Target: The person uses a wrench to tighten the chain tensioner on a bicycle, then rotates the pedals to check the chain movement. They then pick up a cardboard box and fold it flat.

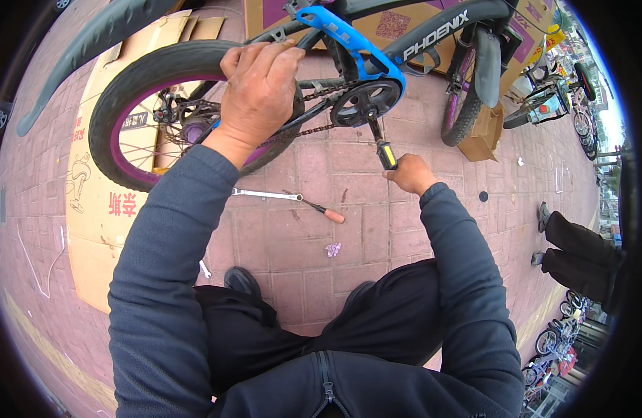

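A black bicycle with a blue chain guard (352, 43) stands in front of me. My left hand (260, 87) is closed over its frame beside the rear wheel (119, 83); the fingertips and the exact part they grip are hidden. Lower right of the chainring (356, 104), my right hand (413, 174) holds a black pedal (386, 155) with a yellow reflector. The pedal hangs on the crank arm (374, 127), which points down toward me. A chain (317, 129) runs back from the chainring to the rear hub.
On the brick paving lie a long wrench (269, 195), a tool with an orange-brown handle (333, 216) and a crumpled purple scrap (333, 249). Flattened cardboard (98, 244) spreads under the rear wheel. A person's legs (578, 251) show at right, with parked bicycles (551, 341) beyond.
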Demonstrator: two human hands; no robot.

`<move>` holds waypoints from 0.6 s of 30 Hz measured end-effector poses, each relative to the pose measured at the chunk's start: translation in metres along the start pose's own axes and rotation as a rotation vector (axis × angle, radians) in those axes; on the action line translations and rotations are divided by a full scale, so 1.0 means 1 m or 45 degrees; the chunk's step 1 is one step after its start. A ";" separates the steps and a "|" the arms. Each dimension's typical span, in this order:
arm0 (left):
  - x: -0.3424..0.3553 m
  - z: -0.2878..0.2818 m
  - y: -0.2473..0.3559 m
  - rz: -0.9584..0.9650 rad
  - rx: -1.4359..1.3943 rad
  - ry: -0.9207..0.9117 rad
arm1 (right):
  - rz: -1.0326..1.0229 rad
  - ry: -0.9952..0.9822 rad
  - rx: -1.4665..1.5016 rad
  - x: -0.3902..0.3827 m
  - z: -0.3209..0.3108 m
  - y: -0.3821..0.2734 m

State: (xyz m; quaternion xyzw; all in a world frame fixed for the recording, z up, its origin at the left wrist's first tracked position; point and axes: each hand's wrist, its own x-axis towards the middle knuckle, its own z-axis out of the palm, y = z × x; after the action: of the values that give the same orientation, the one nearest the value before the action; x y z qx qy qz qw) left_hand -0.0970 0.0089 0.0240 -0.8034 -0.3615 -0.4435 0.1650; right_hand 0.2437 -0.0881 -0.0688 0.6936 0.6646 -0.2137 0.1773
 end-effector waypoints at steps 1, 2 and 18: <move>0.001 0.001 -0.001 0.005 0.003 0.017 | -0.099 -0.036 -0.038 0.002 0.006 -0.009; 0.001 0.002 -0.001 0.010 0.007 0.030 | -0.138 -0.088 -0.073 0.005 0.011 -0.020; 0.000 -0.001 0.000 -0.009 -0.007 -0.002 | -0.496 -0.092 1.053 -0.065 -0.060 -0.154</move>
State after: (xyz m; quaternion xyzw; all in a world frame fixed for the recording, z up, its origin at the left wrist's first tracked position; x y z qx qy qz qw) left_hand -0.0970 0.0083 0.0244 -0.8029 -0.3634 -0.4443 0.1607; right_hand 0.0920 -0.1030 0.0229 0.5604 0.6347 -0.5146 -0.1348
